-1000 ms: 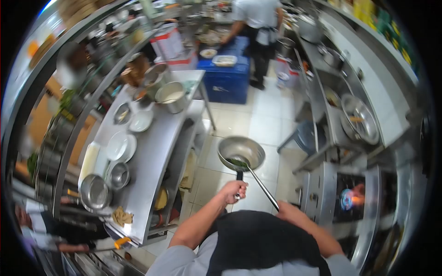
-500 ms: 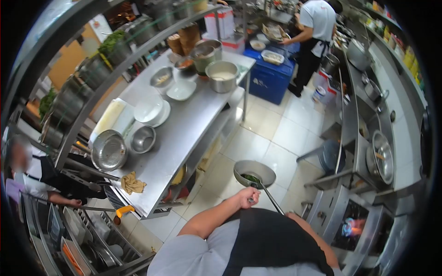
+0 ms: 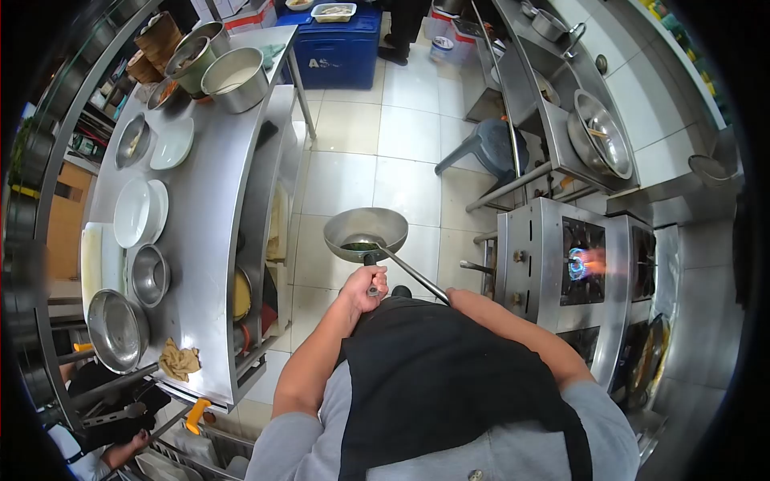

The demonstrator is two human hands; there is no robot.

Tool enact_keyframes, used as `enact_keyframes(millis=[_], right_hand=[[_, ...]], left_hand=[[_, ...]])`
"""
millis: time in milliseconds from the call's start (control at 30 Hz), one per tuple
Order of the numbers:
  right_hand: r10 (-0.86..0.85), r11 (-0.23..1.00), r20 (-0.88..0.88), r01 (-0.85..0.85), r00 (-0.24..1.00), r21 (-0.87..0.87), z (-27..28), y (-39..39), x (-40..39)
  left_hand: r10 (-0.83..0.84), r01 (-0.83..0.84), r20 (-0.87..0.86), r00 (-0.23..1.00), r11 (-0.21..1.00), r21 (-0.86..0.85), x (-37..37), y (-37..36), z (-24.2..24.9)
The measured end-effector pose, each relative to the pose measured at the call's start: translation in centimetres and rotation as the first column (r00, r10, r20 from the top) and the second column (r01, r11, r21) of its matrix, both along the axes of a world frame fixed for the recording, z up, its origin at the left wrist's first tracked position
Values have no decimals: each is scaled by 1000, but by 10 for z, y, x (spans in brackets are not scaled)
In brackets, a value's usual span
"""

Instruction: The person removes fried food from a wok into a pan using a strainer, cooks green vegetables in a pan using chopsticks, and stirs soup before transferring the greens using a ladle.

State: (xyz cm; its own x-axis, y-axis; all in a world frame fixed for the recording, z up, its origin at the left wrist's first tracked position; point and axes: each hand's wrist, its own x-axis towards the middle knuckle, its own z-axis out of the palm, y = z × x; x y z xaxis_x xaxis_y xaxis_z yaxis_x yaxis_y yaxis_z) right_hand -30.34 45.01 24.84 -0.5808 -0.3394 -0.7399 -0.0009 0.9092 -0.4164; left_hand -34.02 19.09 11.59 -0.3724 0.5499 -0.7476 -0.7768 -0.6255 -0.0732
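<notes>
My left hand (image 3: 366,289) is closed around the handle of a deep metal wok (image 3: 341,228), held in the air over the floor tiles and in front of my black apron. Dark green leafy food (image 3: 359,247) lies in the bottom of the wok. A long-handled metal ladle (image 3: 413,275) slants down into it, its head partly hidden in the greens. My right hand (image 3: 454,297) grips the far end of the ladle's handle, its fingers mostly hidden. To the right, a gas stove (image 3: 525,276) has a burner flame (image 3: 584,263) burning with no pan on it.
A steel table (image 3: 196,232) on the left holds bowls, pots and a brown cloth (image 3: 179,360). A plastic stool (image 3: 491,150) stands ahead on the right, near a large steel bowl (image 3: 600,132). At the back is a blue cooler (image 3: 337,52). Another person's hand (image 3: 141,439) shows lower left.
My view has swung right and downward, bringing more of the stove into sight. Both hands still hold the wok and ladle. The person at the back is now mostly out of view.
</notes>
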Motion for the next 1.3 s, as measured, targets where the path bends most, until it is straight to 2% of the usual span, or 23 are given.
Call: enact_keyframes(millis=[433,700,1100,1300], right_hand=[[-11,1000,-20,11,1000,-9,3,-7,1],[43,999,-11,-43,999,-1,-28,5,-2],[28,1000,-29,-28,999,11,-14,2,0],[35,999,-35,-36,999,-24,-26,11,4]], left_hand=[[-26,26,21,999,999,19,-7,-6,0],[-30,29,15,999,999,14,-14,-7,5],[-36,36,21,999,999,6,-15,-3,1],[-34,34,27,999,999,-8,-12,-1,2]])
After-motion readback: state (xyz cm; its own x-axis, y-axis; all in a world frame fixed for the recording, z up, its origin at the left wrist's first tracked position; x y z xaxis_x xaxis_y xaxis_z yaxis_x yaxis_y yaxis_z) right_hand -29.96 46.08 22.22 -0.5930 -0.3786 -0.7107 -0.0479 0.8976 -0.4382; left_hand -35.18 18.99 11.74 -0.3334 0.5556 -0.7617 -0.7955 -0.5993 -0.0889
